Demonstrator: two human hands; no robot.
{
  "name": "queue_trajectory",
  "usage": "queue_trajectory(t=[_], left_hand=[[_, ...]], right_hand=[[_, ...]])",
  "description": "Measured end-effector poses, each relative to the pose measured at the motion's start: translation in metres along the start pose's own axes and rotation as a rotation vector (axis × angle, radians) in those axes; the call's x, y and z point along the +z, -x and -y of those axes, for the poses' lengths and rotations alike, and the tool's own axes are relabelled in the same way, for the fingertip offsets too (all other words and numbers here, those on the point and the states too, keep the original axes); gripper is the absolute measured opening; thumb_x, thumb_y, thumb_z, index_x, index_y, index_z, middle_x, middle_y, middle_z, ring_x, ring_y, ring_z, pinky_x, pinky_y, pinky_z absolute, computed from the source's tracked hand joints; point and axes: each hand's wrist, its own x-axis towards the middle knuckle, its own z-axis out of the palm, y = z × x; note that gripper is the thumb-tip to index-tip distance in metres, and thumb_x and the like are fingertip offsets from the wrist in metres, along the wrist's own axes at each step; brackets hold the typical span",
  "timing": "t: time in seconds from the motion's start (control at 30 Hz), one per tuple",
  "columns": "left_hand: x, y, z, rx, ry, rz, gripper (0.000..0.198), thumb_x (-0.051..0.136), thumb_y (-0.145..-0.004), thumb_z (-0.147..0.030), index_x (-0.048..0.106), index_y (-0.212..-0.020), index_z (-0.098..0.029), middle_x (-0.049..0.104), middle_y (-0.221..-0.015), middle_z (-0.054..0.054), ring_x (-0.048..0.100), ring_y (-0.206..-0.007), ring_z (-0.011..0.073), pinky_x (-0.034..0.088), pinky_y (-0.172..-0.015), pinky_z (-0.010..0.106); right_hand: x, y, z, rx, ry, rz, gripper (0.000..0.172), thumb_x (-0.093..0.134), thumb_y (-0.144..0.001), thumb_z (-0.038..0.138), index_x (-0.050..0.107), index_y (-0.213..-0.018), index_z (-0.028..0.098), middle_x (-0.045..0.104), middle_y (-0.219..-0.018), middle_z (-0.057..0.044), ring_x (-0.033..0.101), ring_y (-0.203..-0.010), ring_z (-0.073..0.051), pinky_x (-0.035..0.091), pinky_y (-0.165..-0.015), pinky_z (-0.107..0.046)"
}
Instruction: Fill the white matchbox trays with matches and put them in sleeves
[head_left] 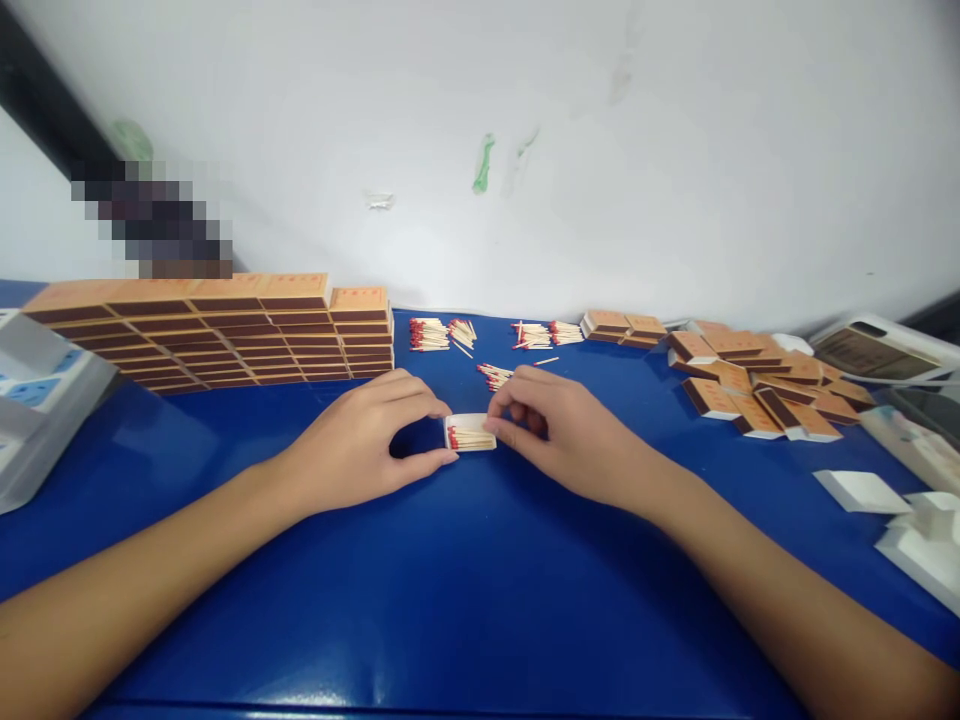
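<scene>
A small white matchbox tray [471, 421] lies on the blue table in front of me, with several red-tipped matches [469, 438] inside, heads to the left. My left hand [367, 440] grips the tray's left end between thumb and forefinger. At the opposite end, the thumb and forefinger of my right hand [555, 430] are pinched together on the tray's far corner. Whether a match is also between them I cannot tell. Just beyond my right fingers is a loose bunch of matches [493, 376], partly hidden by the hand.
Stacked matchboxes [225, 330] form a wall at the left, beside a pale plastic container [67, 420]. Match piles [429, 334] lie near the white wall. Scattered matchboxes [757, 375], a phone-like object [885, 345] and empty white trays [862, 492] are at the right.
</scene>
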Motion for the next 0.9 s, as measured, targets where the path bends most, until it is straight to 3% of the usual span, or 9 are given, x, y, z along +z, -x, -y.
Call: queue_trajectory(t=[0.13, 0.3, 0.5, 0.67, 0.77, 0.9], left_hand=[[0.001, 0.0, 0.001, 0.004, -0.001, -0.008, 0.025, 0.074, -0.099, -0.036, 0.074, -0.119, -0.021, 0.075, -0.111, 0.006, 0.067, -0.104, 0.023, 0.056, -0.093, 0.038], [0.001, 0.002, 0.0, 0.004, -0.008, -0.009, 0.026, 0.074, -0.098, -0.037, 0.074, -0.119, -0.021, 0.075, -0.111, 0.006, 0.068, -0.105, 0.0236, 0.056, -0.093, 0.038], [0.001, 0.0, -0.003, 0.021, -0.001, -0.001, 0.023, 0.074, -0.098, -0.033, 0.074, -0.118, -0.021, 0.075, -0.11, 0.006, 0.067, -0.104, 0.0235, 0.056, -0.092, 0.038], [0.003, 0.002, 0.0, 0.022, 0.003, -0.012, 0.024, 0.075, -0.098, -0.033, 0.073, -0.118, -0.02, 0.074, -0.109, 0.006, 0.067, -0.103, 0.0229, 0.056, -0.09, 0.037], [0.002, 0.003, 0.0, 0.023, -0.003, -0.011, 0.025, 0.075, -0.098, -0.034, 0.074, -0.119, -0.02, 0.074, -0.11, 0.006, 0.067, -0.104, 0.0229, 0.056, -0.091, 0.038], [0.001, 0.001, -0.002, 0.021, -0.015, -0.008, 0.025, 0.074, -0.098, -0.035, 0.075, -0.118, -0.02, 0.075, -0.11, 0.006, 0.068, -0.105, 0.024, 0.056, -0.093, 0.039]], right_hand=[[-0.004, -0.004, -0.021, 0.119, 0.106, -0.079, 0.006, 0.065, -0.1, 0.023, 0.068, -0.095, 0.021, 0.063, -0.093, -0.003, 0.057, -0.074, -0.017, 0.043, -0.07, -0.031], [-0.007, -0.006, -0.034, 0.165, 0.133, -0.013, 0.017, 0.061, -0.103, 0.025, 0.061, -0.087, 0.021, 0.063, -0.092, -0.004, 0.057, -0.075, -0.018, 0.042, -0.068, -0.032], [-0.004, -0.001, -0.005, 0.071, -0.035, -0.008, 0.015, 0.061, -0.105, 0.031, 0.064, -0.093, 0.022, 0.062, -0.09, -0.002, 0.058, -0.079, -0.017, 0.045, -0.071, -0.032], [0.001, 0.001, 0.007, 0.028, -0.102, 0.071, 0.008, 0.063, -0.102, 0.023, 0.067, -0.096, 0.023, 0.062, -0.093, -0.001, 0.058, -0.079, -0.016, 0.046, -0.071, -0.03], [0.002, -0.002, -0.009, 0.08, -0.113, -0.033, 0.009, 0.066, -0.101, 0.027, 0.069, -0.094, 0.022, 0.061, -0.089, -0.001, 0.056, -0.073, -0.015, 0.046, -0.068, -0.03], [0.002, -0.007, -0.037, 0.113, 0.063, -0.172, 0.006, 0.067, -0.1, 0.026, 0.07, -0.096, 0.021, 0.061, -0.088, -0.002, 0.055, -0.074, -0.017, 0.044, -0.07, -0.033]])
